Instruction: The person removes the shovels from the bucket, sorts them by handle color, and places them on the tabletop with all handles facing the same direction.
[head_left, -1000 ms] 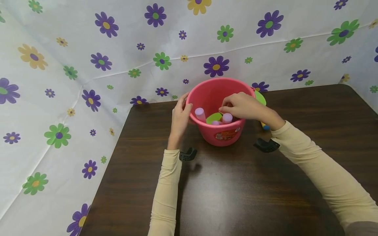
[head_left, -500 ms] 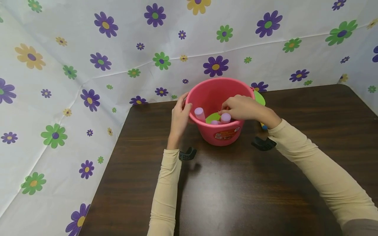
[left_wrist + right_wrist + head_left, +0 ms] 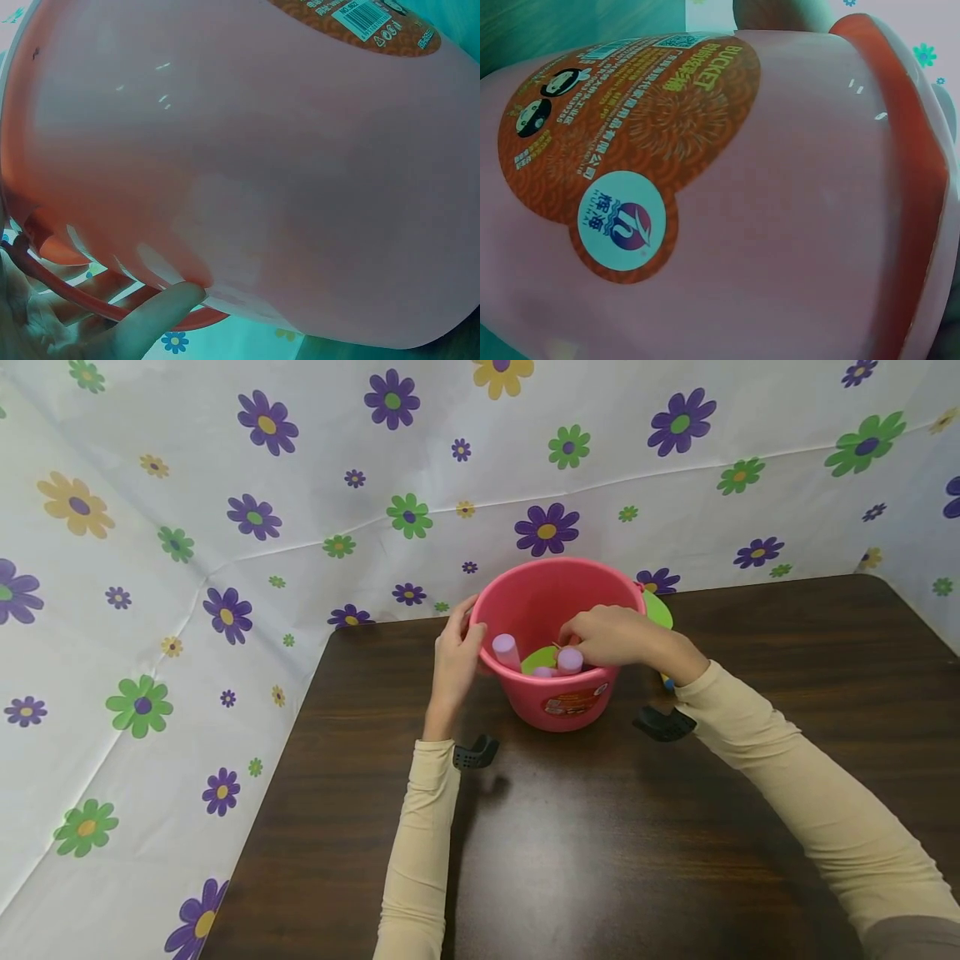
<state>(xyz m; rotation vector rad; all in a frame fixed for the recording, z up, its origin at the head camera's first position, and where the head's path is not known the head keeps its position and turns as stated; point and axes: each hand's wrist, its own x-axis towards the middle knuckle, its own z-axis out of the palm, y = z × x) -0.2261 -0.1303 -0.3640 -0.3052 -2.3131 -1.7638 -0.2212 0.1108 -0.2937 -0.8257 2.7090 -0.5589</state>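
A pink bucket (image 3: 558, 702) with an orange label stands near the back of the table. My left hand (image 3: 456, 656) grips its left side at the rim. In the left wrist view the thumb (image 3: 169, 304) presses the outer wall, and the bucket's handle (image 3: 75, 296) passes between thumb and fingers. My right hand (image 3: 609, 635) reaches over the right rim, fingers bent down inside. I cannot tell what its partly hidden fingertips hold. Near them are a lilac-capped pink cylinder (image 3: 570, 662) and a flat lime-green piece (image 3: 540, 660). Another pink cylinder (image 3: 506, 650) leans by the left wall.
Behind the bucket's right side lies a lime-green object (image 3: 657, 608), with a small blue-ended piece (image 3: 668, 682) below it, partly hidden by the right arm. The dark wooden table (image 3: 570, 827) meets a flower-print sheet (image 3: 315, 485) at the back and left.
My right hand has shifted slightly left and down inside the bucket, its fingertips closer to the lilac-capped cylinder. My left hand and the bucket stay in place.
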